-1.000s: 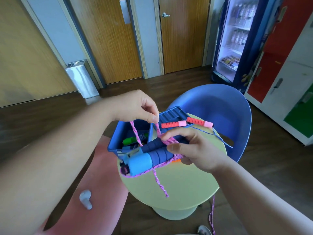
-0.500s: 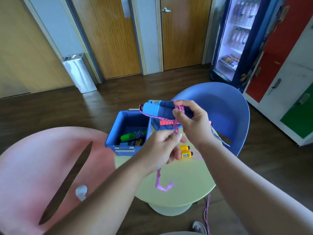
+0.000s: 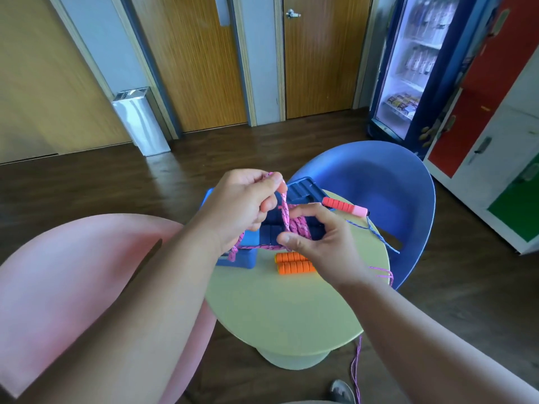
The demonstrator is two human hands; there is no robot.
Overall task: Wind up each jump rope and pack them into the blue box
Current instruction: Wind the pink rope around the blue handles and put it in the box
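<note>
The left hand (image 3: 242, 205) is raised above the table (image 3: 277, 310), fingers curled, pinching a strand of the pink rope (image 3: 297, 225) between thumb and fingertips. From that pinch the strand drops straight down to the bundle held just below and to the right. The right hand (image 3: 318, 243) grips that bundle: the dark blue handles (image 3: 271, 231) lie side by side with several turns of pink rope wound across them, index finger over the top and thumb pressing from underneath. A loose length of the rope hangs out under the left hand, in front of the box (image 3: 245, 262).

The bundle is in the air between the two hands, directly over the box, which stands on the far left part of the table and is mostly hidden by the hands. Its lid (image 3: 303, 189) shows behind them.

A pair of orange handles (image 3: 294, 262) lies on the table just beside the box, under the right hand. A red handle (image 3: 344, 206) with a pale pink end rests near the far edge, its blue cord (image 3: 376, 233) trailing over the rim toward the blue chair (image 3: 379, 182). A pink chair (image 3: 73, 272) stands to the left.
</note>
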